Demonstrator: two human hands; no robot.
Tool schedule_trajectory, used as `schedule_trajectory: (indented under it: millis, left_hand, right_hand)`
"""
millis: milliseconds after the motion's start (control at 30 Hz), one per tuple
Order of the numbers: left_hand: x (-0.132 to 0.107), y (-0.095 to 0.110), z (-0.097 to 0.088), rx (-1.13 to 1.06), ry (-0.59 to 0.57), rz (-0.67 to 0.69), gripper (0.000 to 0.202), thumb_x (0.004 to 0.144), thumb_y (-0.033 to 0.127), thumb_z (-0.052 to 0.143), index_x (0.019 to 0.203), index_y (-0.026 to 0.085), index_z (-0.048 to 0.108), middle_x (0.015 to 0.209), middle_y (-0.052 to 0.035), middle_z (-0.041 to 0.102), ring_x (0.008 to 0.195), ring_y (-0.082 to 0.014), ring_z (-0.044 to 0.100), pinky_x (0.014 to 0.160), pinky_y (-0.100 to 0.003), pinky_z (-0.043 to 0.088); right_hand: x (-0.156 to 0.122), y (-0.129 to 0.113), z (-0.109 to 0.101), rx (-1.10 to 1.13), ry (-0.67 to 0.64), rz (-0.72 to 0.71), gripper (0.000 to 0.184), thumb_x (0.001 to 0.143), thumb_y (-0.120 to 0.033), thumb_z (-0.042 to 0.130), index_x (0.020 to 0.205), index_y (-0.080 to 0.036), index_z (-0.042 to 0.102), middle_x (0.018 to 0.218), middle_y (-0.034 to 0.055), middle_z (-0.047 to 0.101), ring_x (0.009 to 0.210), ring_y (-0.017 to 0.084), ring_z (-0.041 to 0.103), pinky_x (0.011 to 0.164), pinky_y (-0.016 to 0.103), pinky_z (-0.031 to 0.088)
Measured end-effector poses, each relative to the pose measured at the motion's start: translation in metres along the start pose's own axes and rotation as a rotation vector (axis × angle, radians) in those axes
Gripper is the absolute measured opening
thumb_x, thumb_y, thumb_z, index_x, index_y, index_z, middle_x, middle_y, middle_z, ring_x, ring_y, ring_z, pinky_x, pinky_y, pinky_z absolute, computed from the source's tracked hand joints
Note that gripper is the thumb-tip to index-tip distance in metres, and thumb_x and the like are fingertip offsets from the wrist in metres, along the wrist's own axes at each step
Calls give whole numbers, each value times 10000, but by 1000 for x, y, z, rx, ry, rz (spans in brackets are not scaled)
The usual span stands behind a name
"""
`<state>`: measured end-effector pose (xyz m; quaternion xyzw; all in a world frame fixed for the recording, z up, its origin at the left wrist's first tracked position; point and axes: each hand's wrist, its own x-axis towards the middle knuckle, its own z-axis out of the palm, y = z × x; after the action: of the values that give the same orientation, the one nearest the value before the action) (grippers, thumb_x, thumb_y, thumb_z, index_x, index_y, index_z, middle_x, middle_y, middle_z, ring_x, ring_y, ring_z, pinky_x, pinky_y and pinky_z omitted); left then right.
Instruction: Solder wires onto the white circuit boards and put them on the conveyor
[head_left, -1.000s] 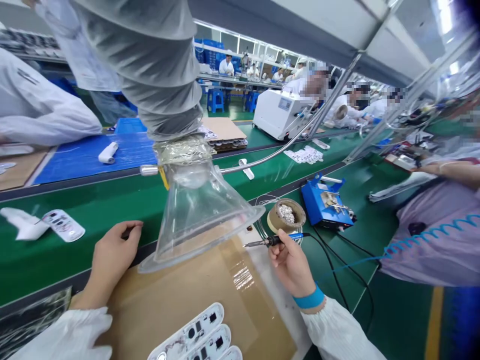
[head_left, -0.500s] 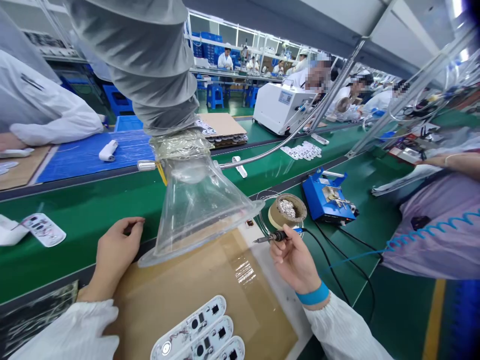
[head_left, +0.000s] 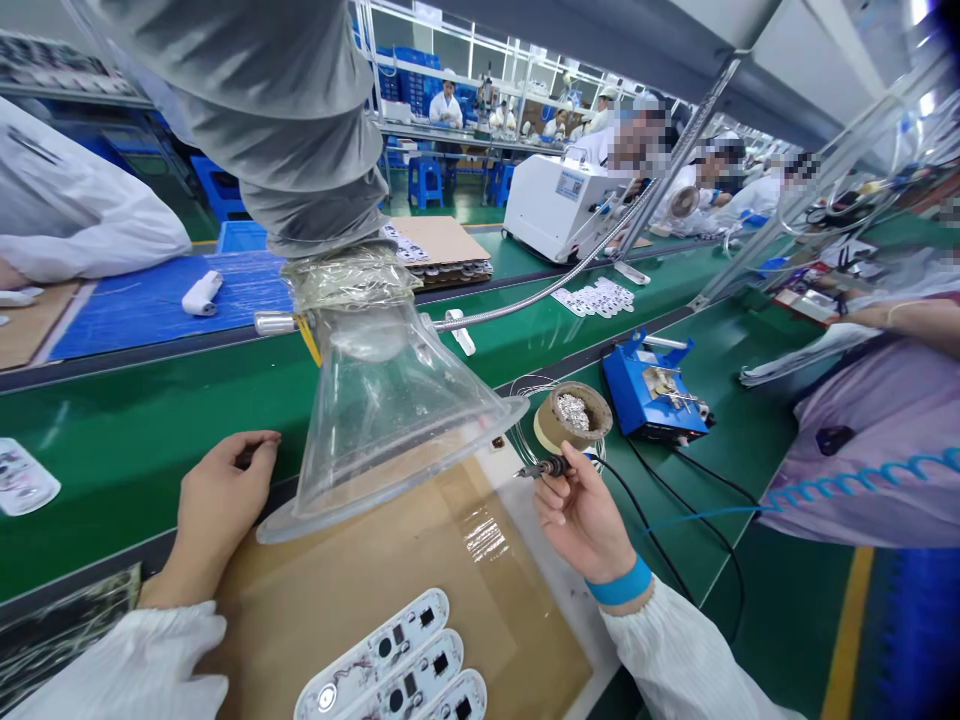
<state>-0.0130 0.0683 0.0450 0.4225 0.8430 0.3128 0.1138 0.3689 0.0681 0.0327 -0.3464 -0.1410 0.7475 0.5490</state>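
Observation:
My right hand (head_left: pixel 583 515) is closed round a soldering iron (head_left: pixel 546 468), its tip pointing left beside the clear extraction funnel (head_left: pixel 382 420). My left hand (head_left: pixel 219 505) rests on the edge of the brown cardboard mat (head_left: pixel 375 590) by the green conveyor belt (head_left: pixel 142 440), fingers curled, thumb and forefinger pinched on something too small to make out. White remote-control circuit boards (head_left: pixel 390 675) lie at the mat's near edge. A round tip-cleaner pot (head_left: pixel 572 418) with metal wool stands just beyond the iron.
A blue soldering station (head_left: pixel 651 392) sits right of the pot, with black cables trailing. A grey duct (head_left: pixel 285 120) feeds the funnel. A white remote board (head_left: pixel 22 478) rides the belt at the left. Co-workers sit at the right and far left; a white machine (head_left: pixel 559 210) stands behind.
My right hand has turned the soldering iron and drawn it back toward the cleaner pot. The white remote board on the belt has travelled left. My left hand stays put.

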Motion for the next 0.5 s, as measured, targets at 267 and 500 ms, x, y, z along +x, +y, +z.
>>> schedule_trajectory:
  millis: [267, 500]
  left_hand:
    - [-2, -2, 0, 3, -18, -11, 361, 844, 440, 530, 1006, 215, 762, 1082, -81, 795, 1020, -305, 714, 915, -385, 530]
    - [-1, 0, 0, -7, -3, -22, 333, 845, 414, 555, 984, 206, 774, 993, -69, 786, 940, -281, 699, 871, -364, 533]
  right_hand:
    - [-1, -1, 3, 33, 19, 38, 546, 723, -424, 961, 586, -217, 476, 494, -95, 423, 426, 64, 387, 336, 164, 341]
    - [0, 3, 2, 3, 60, -4, 522, 697, -448, 974, 575, -210, 526, 492, -74, 473, 441, 76, 441, 353, 173, 354]
